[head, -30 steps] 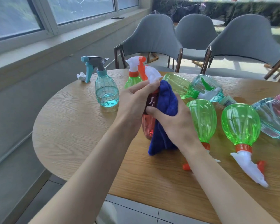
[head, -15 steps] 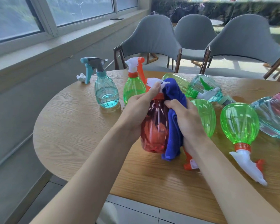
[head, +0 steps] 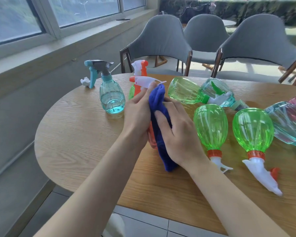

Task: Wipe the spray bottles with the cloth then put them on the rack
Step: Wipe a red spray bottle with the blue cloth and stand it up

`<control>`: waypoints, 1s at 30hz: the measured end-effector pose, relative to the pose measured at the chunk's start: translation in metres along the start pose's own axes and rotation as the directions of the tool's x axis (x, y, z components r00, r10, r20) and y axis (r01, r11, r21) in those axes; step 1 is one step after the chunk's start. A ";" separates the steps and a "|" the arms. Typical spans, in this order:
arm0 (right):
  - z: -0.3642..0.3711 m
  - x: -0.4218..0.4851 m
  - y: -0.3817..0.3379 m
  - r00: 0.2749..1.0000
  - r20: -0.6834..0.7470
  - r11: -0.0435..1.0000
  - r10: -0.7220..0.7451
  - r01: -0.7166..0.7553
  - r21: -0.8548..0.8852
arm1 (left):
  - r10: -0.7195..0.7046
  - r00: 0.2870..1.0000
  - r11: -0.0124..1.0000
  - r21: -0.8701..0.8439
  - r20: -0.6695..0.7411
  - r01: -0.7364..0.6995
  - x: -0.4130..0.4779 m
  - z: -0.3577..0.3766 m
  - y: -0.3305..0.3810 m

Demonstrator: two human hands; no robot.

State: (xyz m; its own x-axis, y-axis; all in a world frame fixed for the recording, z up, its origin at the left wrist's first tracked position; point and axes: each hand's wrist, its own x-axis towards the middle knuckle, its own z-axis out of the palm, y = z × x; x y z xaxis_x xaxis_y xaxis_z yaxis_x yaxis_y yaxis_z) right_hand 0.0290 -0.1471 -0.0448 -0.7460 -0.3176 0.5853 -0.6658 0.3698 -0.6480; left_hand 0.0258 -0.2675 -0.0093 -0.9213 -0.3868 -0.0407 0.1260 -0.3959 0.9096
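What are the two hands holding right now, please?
Left hand: holding the red spray bottle.
Right hand: holding the blue cloth against that bottle.

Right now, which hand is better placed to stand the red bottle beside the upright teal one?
Likely left hand: it grips the red bottle, and the teal bottle stands on its side; right hand holds the cloth.

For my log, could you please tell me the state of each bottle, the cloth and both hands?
Red bottle: held, partly covered.
Cloth: draped over red bottle.
Left hand: grips red bottle.
Right hand: holds cloth against bottle.
Blue bottle: upright.
Nearest green bottle: lying on its side.
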 end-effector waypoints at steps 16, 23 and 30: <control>-0.016 0.012 0.005 0.936 -0.139 0.873 0.322 -0.237 0.427 | 0.008 0.994 0.971 0.236 0.111 -0.034 -0.011 0.018 -0.008; -0.014 0.013 0.008 0.952 -0.124 0.907 0.281 -0.221 0.358 | -0.093 0.994 0.981 -0.164 0.064 0.102 -0.011 0.010 -0.007; -0.015 0.014 0.012 0.943 -0.155 0.910 0.295 -0.227 0.348 | 0.126 0.992 0.988 0.085 -0.004 -0.125 -0.001 0.004 -0.009</control>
State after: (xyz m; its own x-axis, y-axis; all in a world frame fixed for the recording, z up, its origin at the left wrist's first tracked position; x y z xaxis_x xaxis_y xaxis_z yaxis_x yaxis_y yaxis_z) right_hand 0.0103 -0.1337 -0.0370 -0.8980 -0.0553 0.4366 -0.4400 0.1044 -0.8919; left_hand 0.0244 -0.2598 -0.0157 -0.8965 -0.4370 0.0724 0.2085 -0.2721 0.9394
